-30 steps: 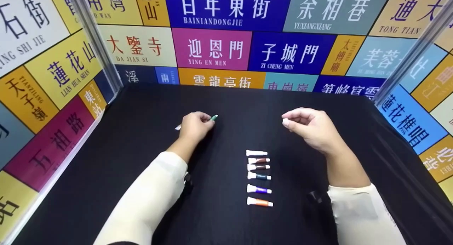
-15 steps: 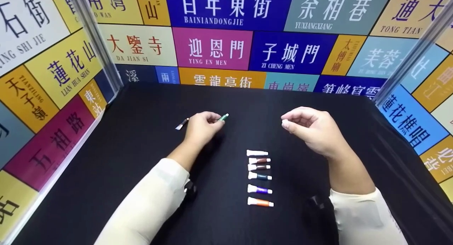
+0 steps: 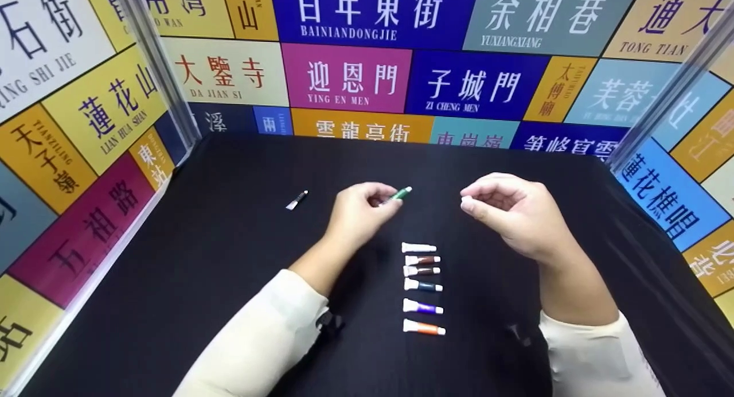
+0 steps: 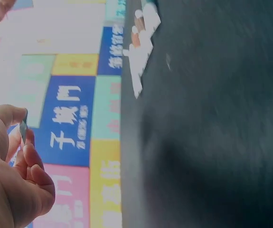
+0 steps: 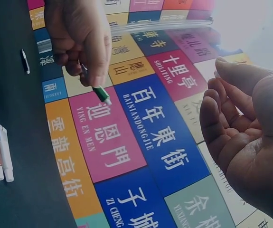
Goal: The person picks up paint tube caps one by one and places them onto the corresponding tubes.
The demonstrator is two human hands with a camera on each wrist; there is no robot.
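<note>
My left hand [image 3: 358, 213] pinches a small green paint tube [image 3: 399, 194] between thumb and fingers, above the black cloth. Its white cap points up and to the right, and the fingers hide its crimped end. At the right, my right hand [image 3: 513, 216] is raised with thumb and forefinger together and the other fingers curled. A tiny white piece [image 5: 216, 74] shows at the pinch in the right wrist view; its kind is too small to tell. Behind and left of my left hand, a black paint tube [image 3: 297, 199] lies on the cloth.
Several paint tubes lie in a column between my forearms: a white tube [image 3: 418, 248] at the far end, then brown, dark and purple ones, and an orange tube [image 3: 424, 327] nearest me. Printed sign panels [image 3: 344, 78] wall the black-covered table [image 3: 229, 259].
My left hand has moved right with the green tube, away from the black tube, which now shows whole. My right hand has shifted only slightly.
</note>
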